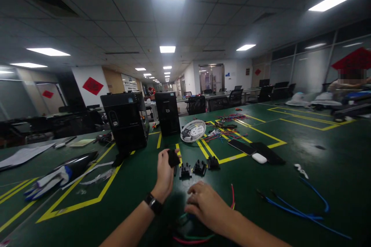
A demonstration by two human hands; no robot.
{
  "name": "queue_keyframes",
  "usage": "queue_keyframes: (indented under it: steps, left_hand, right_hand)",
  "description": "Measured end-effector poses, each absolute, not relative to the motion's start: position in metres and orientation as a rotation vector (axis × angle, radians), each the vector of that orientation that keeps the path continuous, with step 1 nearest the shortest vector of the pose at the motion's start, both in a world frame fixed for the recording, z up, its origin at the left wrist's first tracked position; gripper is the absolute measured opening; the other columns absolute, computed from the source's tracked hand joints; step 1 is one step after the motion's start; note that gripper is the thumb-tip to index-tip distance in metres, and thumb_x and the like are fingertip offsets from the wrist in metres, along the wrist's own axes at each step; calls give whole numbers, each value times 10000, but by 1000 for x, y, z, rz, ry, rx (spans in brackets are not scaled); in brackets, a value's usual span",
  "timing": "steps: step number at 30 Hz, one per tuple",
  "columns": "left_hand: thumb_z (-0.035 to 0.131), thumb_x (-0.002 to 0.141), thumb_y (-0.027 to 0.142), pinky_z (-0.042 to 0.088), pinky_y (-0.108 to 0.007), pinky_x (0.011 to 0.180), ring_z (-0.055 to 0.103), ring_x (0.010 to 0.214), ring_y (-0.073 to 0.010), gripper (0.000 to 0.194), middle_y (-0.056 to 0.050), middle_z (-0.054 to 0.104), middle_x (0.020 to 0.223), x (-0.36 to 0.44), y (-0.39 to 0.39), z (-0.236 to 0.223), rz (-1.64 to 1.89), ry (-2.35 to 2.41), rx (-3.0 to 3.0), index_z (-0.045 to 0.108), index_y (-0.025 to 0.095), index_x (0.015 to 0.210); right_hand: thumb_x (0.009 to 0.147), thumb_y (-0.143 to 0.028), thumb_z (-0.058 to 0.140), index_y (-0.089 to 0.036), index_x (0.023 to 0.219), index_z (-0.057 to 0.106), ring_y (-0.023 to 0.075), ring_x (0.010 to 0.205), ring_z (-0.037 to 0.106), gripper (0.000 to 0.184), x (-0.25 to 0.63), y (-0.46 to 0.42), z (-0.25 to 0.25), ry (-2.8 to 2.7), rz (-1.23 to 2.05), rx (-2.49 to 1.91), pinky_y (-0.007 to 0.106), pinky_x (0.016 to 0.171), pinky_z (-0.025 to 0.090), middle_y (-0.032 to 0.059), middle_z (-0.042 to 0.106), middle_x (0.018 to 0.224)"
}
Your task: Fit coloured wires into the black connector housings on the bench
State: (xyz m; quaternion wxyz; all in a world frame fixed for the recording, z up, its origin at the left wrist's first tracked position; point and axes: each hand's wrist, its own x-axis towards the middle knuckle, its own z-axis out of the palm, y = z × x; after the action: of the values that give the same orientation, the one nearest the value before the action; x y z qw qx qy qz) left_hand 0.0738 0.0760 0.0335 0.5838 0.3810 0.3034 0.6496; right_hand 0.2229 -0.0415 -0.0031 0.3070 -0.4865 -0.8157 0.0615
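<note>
My left hand [164, 170], with a black band on the wrist, is closed around a small black block-shaped part [174, 158] and holds it up over the table. My right hand [204, 204] hovers palm down to the right, its fingers loosely bent and apart. Beneath it lie red and green wires [197, 238], partly covered by the hand and in shadow. Just beyond my hands, three black plastic parts with upright prongs stand in a row: a left one [185, 171], a middle one [199, 167] and a right one [213, 163].
Two black computer cases [124, 123] stand at the back left. A white basket [199, 125] sits near tangled wires [226, 133]. To the right are a phone [242, 147], a white earbud case [259, 158] and blue cables [290, 206]. Gloves [59, 179] lie left. Another person is far right.
</note>
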Motion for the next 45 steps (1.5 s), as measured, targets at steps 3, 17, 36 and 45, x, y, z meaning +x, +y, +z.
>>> queue_keyframes:
  steps: [3, 17, 36, 45]
  left_hand:
    - [512, 877, 488, 484, -322, 803, 633, 859, -177, 308, -73, 672, 989, 98, 56, 16, 1317, 666, 1076, 529, 205, 997]
    - [558, 839, 497, 198, -570, 1073, 257, 1358, -327, 538, -86, 400, 1453, 61, 93, 28, 775, 1035, 2623, 465, 333, 1343]
    - [546, 826, 378, 343, -505, 940, 410, 1204, -363, 554, -159, 525, 1301, 133, 94, -15, 453, 1109, 2546, 458, 230, 1353]
    - [625, 763, 444, 300, -484, 1006, 339, 1303, -365, 743, -153, 409, 1446, 129, 91, -12, 595, 1018, 2526, 356, 218, 1418]
  right_hand:
    - [854, -268, 643, -228, 1103, 645, 253, 1131, 543, 252, 226, -35, 8, -1928, 43, -1288, 416, 978, 417, 89, 612, 1182]
    - [681, -20, 659, -143, 1268, 565, 308, 1200, 523, 607, 375, 15, 1, -1966, 126, -1695, 474, 1045, 367, 164, 588, 1269]
    - [841, -269, 568, -193, 1191, 609, 268, 1192, 517, 360, 407, -49, 49, -1925, -39, -1699, 436, 1050, 372, 118, 587, 1251]
    - [867, -397, 549, -236, 1083, 684, 251, 1000, 635, 302, 449, -157, 31, -1843, 198, -2026, 349, 877, 490, 82, 679, 1086]
